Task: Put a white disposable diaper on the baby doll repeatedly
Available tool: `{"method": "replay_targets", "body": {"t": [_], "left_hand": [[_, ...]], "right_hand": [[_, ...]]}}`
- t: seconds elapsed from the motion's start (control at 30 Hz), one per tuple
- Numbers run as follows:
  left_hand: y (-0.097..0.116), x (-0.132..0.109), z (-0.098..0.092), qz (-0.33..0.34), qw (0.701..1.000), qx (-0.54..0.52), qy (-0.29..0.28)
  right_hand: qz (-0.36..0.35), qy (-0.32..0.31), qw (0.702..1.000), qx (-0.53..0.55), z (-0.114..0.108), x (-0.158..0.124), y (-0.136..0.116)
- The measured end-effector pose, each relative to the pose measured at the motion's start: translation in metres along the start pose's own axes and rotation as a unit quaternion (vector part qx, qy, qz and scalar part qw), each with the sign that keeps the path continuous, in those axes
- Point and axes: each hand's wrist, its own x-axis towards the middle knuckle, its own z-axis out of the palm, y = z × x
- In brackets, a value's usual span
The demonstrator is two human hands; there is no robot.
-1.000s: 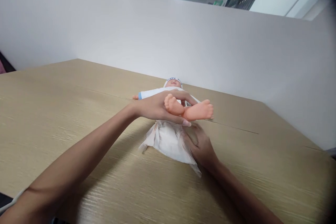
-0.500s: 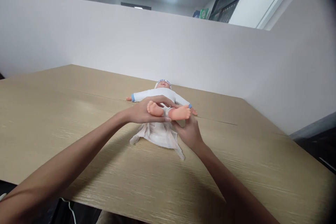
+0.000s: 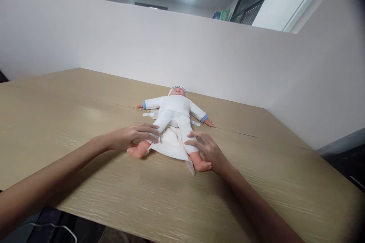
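Observation:
A baby doll (image 3: 173,112) in a white suit with blue cuffs and a white cap lies on its back on the wooden table (image 3: 85,114), legs spread toward me. Under its hips and between its legs lies an unfolded white diaper (image 3: 170,145), with its tabs showing beside the doll's waist. My left hand (image 3: 129,137) rests with fingers stretched out over the doll's leg on the left side. My right hand (image 3: 207,150) lies with fingers spread on the other leg, just above its bare foot. Neither hand holds anything.
A white partition wall (image 3: 142,45) runs along the table's far edge and right side. The table's near edge crosses the bottom of the view, with a thin cable (image 3: 61,228) hanging below it at left. Ceiling lights show above.
The doll's legs, held up together by my left hand, are now down and spread on the diaper. My right hand moved from the diaper to the doll's leg. The left hand let go.

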Motion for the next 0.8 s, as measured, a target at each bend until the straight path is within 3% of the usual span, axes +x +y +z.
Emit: {"method": "replay_targets", "body": {"t": [0.23, 0.37, 0.47, 0.63, 0.8], "left_hand": [[-0.007, -0.003, 0.013, -0.026, 0.999, -0.023, -0.024], [0.003, -0.006, 0.008, -0.094, 0.992, -0.086, -0.022], [0.017, -0.005, 0.007, -0.143, 0.984, -0.104, -0.003], [0.035, 0.009, 0.021, -0.178, 0.982, -0.049, 0.041], [0.029, 0.024, 0.029, -0.154, 0.986, 0.018, 0.057]], "right_hand": [[0.021, -0.044, 0.997, 0.061, -0.015, 0.001, 0.0], [0.069, -0.076, 0.988, 0.116, -0.033, 0.005, -0.005], [0.126, -0.112, 0.982, 0.081, -0.039, 0.012, -0.027], [0.121, -0.093, 0.987, -0.046, -0.021, 0.015, -0.072], [0.118, -0.081, 0.984, -0.107, 0.0, 0.013, -0.073]]}}
